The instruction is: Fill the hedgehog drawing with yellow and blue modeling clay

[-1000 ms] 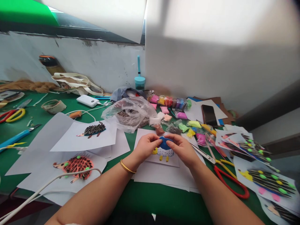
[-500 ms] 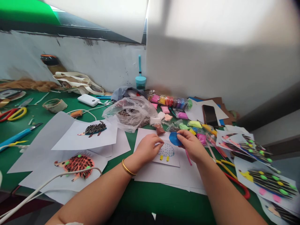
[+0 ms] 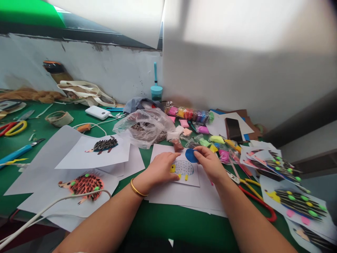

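Between the fingers of my right hand (image 3: 207,160) is a flat, round blue piece of modelling clay (image 3: 191,155), held just above the paper. Below it lies a white sheet with a hedgehog drawing (image 3: 184,168), its back outlined in blue with small marks, its head and feet yellow. My left hand (image 3: 164,167) rests at the left edge of that drawing, thumb and fingers apart, with nothing in it. More white sheets (image 3: 181,198) lie under the drawing.
A plastic bag of sunflower seeds (image 3: 144,126) and packets of coloured clay (image 3: 202,130) lie behind. Finished hedgehog pictures (image 3: 297,202) are at right, another (image 3: 86,188) at left under a white cable. Red-and-yellow-handled pliers (image 3: 259,200) lie beside my right forearm. A blue craft knife (image 3: 19,151) is far left.
My left hand has opened its thumb and fingers and moved slightly left, uncovering the drawing's yellow head. The blue clay, still in my right hand, has shifted slightly left.
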Motion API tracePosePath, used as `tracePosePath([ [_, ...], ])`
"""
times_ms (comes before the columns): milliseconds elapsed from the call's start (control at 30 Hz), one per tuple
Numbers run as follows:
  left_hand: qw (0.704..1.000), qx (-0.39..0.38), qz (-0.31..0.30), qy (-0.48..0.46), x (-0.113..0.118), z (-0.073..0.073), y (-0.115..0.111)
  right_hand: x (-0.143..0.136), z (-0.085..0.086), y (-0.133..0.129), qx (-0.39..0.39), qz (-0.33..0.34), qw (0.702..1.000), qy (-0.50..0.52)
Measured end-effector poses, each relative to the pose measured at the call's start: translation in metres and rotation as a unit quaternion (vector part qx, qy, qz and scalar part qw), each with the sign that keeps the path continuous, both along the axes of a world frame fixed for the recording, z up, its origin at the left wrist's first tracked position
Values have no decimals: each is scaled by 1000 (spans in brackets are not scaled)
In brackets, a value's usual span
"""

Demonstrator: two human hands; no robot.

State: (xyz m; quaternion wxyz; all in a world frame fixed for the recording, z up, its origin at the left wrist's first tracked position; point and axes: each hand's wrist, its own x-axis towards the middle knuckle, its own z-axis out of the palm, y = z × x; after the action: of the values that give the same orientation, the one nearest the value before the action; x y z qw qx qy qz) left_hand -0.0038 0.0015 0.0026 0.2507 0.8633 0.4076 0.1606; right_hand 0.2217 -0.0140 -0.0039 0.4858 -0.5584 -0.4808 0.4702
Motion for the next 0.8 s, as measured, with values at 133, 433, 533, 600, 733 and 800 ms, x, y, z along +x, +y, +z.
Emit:
tracePosePath([
  [133, 999, 13, 14, -26, -1, 1, -4, -4, 8, -4, -19, 18, 1000, 10],
  [433, 909, -248, 120, -314, 13, 5, -9, -27, 16, -19, 17, 116, 993, 11],
  [533, 882, -289, 141, -345, 16, 3, -10, -29, 16, -21, 16, 132, 991, -8],
  [600, 880, -293, 144, -344, 17, 2, -10, -29, 15, -20, 16, 118, 992, -37],
  [733, 871, -312, 133, -357, 18, 1, -10, -28, 13, -18, 19, 73, 995, -62],
  [800, 869, -312, 120, -365, 18, 1, -10, -28, 13, -18, 16, 73, 995, -60],
])
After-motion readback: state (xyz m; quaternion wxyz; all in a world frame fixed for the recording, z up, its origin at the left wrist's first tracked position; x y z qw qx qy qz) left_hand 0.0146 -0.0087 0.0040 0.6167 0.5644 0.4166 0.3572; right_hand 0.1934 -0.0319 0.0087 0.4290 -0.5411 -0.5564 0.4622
